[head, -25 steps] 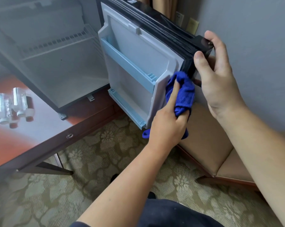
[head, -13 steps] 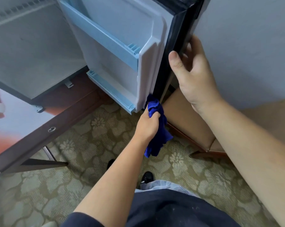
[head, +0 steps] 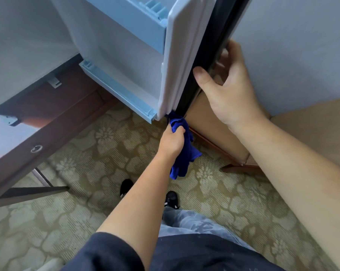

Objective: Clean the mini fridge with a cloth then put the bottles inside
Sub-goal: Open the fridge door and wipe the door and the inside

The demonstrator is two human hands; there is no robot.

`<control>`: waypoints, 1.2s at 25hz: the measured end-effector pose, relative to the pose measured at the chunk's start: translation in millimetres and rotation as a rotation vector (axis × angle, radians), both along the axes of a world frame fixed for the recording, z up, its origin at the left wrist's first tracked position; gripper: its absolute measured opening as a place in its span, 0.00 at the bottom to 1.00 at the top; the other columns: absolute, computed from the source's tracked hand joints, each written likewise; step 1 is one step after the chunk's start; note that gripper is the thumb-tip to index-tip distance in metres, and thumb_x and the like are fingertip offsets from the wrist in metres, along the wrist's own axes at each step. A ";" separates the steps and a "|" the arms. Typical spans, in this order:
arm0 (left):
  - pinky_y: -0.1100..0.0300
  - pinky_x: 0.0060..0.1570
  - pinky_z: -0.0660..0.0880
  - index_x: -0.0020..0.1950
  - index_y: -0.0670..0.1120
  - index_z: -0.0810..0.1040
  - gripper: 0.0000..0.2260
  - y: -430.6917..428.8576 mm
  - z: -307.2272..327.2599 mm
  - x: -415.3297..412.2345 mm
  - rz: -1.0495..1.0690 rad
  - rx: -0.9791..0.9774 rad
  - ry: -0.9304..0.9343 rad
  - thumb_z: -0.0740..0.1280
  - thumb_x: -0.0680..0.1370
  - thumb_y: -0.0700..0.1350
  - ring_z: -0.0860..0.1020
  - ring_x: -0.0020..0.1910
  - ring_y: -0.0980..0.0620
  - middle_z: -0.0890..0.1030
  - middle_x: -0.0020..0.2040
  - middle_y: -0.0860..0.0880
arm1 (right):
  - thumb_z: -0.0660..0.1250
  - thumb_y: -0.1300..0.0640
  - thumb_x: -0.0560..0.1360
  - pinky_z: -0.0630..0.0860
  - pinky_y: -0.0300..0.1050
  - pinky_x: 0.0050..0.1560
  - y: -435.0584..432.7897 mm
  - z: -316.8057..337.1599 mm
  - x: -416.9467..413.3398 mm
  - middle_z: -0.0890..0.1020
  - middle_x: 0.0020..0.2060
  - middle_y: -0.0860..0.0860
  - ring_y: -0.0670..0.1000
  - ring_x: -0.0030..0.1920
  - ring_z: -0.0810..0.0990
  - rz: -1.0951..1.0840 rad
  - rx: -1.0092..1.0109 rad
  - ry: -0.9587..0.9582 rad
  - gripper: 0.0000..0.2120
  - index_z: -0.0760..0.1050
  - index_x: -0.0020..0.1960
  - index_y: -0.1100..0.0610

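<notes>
The mini fridge door stands open, its white inner lining with pale blue shelves facing left and its black outer edge facing right. My left hand grips a blue cloth and presses its top against the door's bottom corner; the rest of the cloth hangs down. My right hand is wrapped around the door's black edge, thumb in front, fingers behind. The fridge's white interior fills the upper left. No bottles are in view.
The fridge sits on a dark wooden desk with a drawer lock at its front edge. A tan upholstered chair stands behind the door against the grey wall. Patterned carpet lies below, with my black shoes on it.
My left hand has wiped the cloth down the door's edge from mid-height to its bottom corner. My right hand slid lower along the black edge. The view tilted down, and the bottles left the frame.
</notes>
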State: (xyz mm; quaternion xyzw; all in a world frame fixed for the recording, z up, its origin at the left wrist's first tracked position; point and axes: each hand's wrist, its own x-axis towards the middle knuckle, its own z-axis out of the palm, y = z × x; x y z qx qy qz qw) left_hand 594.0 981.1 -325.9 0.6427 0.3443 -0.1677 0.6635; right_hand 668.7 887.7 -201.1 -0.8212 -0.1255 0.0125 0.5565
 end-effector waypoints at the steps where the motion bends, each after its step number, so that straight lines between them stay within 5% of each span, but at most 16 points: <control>1: 0.54 0.49 0.76 0.59 0.50 0.76 0.09 -2.3 -1.1 0.8 0.012 -0.003 -0.001 0.59 0.82 0.46 0.80 0.47 0.48 0.83 0.46 0.50 | 0.71 0.54 0.79 0.79 0.39 0.61 -0.8 0.6 2.1 0.80 0.64 0.48 0.44 0.65 0.80 -0.006 -0.025 -0.015 0.26 0.67 0.73 0.55; 6: 0.54 0.48 0.78 0.51 0.52 0.77 0.06 -11.8 26.5 -4.2 0.140 -0.097 -0.054 0.61 0.80 0.46 0.81 0.43 0.50 0.84 0.40 0.55 | 0.70 0.52 0.79 0.78 0.43 0.65 -0.2 3.2 1.1 0.81 0.64 0.46 0.42 0.64 0.80 -0.013 -0.088 -0.034 0.25 0.67 0.73 0.55; 10: 0.55 0.48 0.77 0.49 0.51 0.77 0.05 -17.4 82.2 -12.9 0.134 -0.088 -0.286 0.61 0.80 0.45 0.79 0.40 0.54 0.82 0.38 0.56 | 0.70 0.53 0.78 0.77 0.40 0.61 5.3 9.4 -5.2 0.82 0.60 0.43 0.39 0.61 0.81 -0.032 -0.022 0.048 0.22 0.68 0.69 0.51; 15: 0.71 0.39 0.72 0.56 0.51 0.77 0.09 -7.1 138.2 -15.5 -0.008 0.057 -0.518 0.60 0.81 0.41 0.79 0.38 0.62 0.81 0.41 0.58 | 0.68 0.42 0.77 0.78 0.39 0.57 10.7 32.8 -3.3 0.83 0.52 0.43 0.42 0.56 0.84 -0.032 0.107 0.182 0.18 0.72 0.62 0.51; 20: 0.68 0.39 0.71 0.39 0.54 0.76 0.13 20.4 147.7 -31.2 -0.012 0.112 -0.432 0.61 0.81 0.41 0.77 0.32 0.64 0.81 0.33 0.63 | 0.71 0.50 0.80 0.72 0.25 0.51 8.4 35.2 -7.1 0.80 0.58 0.44 0.34 0.55 0.80 -0.098 0.005 0.162 0.28 0.64 0.75 0.54; 23: 0.62 0.42 0.73 0.41 0.52 0.77 0.11 37.7 131.5 -43.0 0.143 0.078 -0.357 0.63 0.80 0.40 0.76 0.33 0.62 0.81 0.33 0.60 | 0.74 0.43 0.74 0.72 0.39 0.59 12.4 23.9 -10.2 0.76 0.65 0.50 0.48 0.62 0.78 -0.231 -0.110 0.255 0.36 0.62 0.77 0.47; 26: 0.54 0.45 0.74 0.43 0.49 0.76 0.06 61.3 119.2 -41.9 0.323 0.026 -0.278 0.64 0.79 0.42 0.78 0.39 0.51 0.81 0.38 0.52 | 0.75 0.40 0.71 0.74 0.47 0.56 14.6 19.4 -33.7 0.76 0.60 0.52 0.50 0.53 0.79 -0.403 -0.186 0.297 0.28 0.67 0.63 0.48; 30: 0.51 0.47 0.75 0.48 0.48 0.76 0.04 106.0 112.0 -18.3 0.361 0.010 -0.223 0.64 0.78 0.46 0.79 0.43 0.47 0.81 0.44 0.46 | 0.73 0.51 0.73 0.74 0.36 0.47 30.7 34.6 -85.9 0.71 0.52 0.46 0.45 0.49 0.75 -0.146 -0.285 -0.071 0.15 0.69 0.53 0.48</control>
